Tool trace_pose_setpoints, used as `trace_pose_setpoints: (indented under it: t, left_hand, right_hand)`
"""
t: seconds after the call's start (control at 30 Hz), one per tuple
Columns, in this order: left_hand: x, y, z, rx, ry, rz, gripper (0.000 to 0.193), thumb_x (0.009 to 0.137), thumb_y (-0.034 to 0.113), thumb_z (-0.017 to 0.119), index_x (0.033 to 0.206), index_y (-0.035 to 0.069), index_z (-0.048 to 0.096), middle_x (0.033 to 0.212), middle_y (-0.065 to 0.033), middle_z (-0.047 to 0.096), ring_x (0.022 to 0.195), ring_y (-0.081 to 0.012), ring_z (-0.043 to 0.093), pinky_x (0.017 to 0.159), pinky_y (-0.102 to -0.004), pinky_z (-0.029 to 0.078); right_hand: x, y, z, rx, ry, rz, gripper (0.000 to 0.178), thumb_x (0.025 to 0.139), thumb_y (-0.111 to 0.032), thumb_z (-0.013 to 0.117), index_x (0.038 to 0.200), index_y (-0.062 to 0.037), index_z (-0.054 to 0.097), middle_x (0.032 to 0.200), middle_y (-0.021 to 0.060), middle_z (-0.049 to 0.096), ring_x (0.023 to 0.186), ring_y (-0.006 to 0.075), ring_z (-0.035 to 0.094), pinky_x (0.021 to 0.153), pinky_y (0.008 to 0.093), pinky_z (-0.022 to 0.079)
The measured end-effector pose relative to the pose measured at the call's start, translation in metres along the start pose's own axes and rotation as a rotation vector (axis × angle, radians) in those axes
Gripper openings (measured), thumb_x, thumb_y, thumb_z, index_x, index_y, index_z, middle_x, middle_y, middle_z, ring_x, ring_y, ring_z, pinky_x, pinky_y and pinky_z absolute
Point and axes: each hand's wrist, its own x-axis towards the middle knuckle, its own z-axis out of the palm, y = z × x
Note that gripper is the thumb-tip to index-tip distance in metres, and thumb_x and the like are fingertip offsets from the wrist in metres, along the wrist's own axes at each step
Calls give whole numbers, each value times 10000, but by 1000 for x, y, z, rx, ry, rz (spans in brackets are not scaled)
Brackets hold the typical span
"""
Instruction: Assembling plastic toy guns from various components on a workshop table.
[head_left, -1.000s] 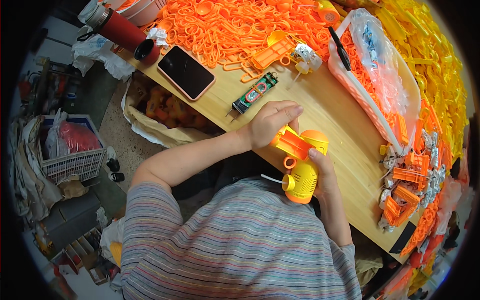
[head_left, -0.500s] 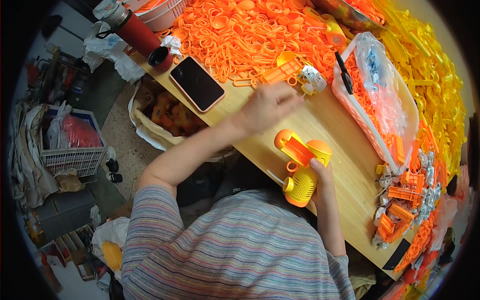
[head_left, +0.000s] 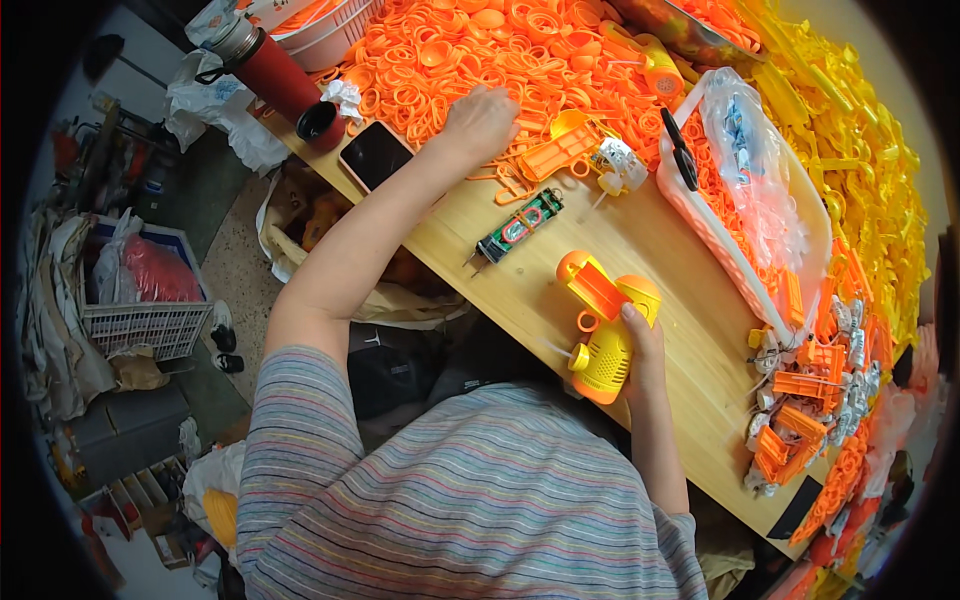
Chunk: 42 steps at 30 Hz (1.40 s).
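My right hand (head_left: 645,345) is wrapped round a yellow-and-orange plastic toy body (head_left: 609,357). The toy has rounded orange ends, an orange trough on its upper part, and a small ring and a pale thin tube at its left side. Farther off, my left hand (head_left: 482,125) reaches to the edge of a heap of orange plastic parts (head_left: 425,85). Its fingers are curled inward, and what they hold, if anything, is hidden. On the table between my hands lies a narrow green-and-black electronic assembly (head_left: 518,228) with thin prongs at one end.
A phone (head_left: 375,155) lies partly under my left forearm, beside a red flask (head_left: 270,75) and its dark cup (head_left: 320,122). A white-rimmed basket (head_left: 715,255) with black-handled scissors (head_left: 680,150) stands to the right. Orange frames with wiring (head_left: 810,380) and yellow parts (head_left: 850,150) lie beyond.
My left hand has moved away and leftward to the orange heap. The electronic assembly now shows where that arm was. My right hand keeps the toy body in nearly the same place.
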Motion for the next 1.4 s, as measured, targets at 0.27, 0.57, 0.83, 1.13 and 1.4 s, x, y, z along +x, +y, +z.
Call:
trace_pose_setpoints:
  t: [0.27,0.57,0.83,1.13,1.4]
  left_hand:
    - [7,-11,-27,-100,-112,-42,243,825,249,612,864,13,658,833,-158,657,815,-323,640,730,-424,497]
    - [-12,21,-60,-581,-106,-229,242,829,207,650,975,16,618,728,-70,623,685,-158,602,636,-303,484]
    - [-97,139,-18,-678,-220,59,163,786,114,643,868,-4,567,634,-98,581,579,-181,606,525,-327,457]
    - [-95,142,-9,-760,-159,236,173,801,66,633,972,44,650,872,-126,603,719,-292,613,660,-358,497]
    - [-81,141,-2,-537,-170,561,185,776,130,695,932,49,635,968,-94,560,934,-279,540,806,-382,443]
  right_hand:
    - [-3,0,2,3,28,-4,497,854,-361,636,1183,-23,480,921,173,634,707,254,658,634,382,569]
    - [-7,1,-17,361,79,60,555,880,-510,566,1214,-74,496,893,124,632,693,258,644,621,403,565]
    - [-35,-37,-75,613,156,-184,625,882,-542,518,1272,-55,489,1091,169,608,927,310,615,818,460,512]
    - [-67,-30,-122,672,119,-356,601,876,-282,515,1378,20,380,1348,232,481,1213,385,497,1037,515,383]
    - [-62,-19,-105,603,166,-153,540,939,-417,485,1288,-5,484,1166,207,609,984,340,639,888,493,507]
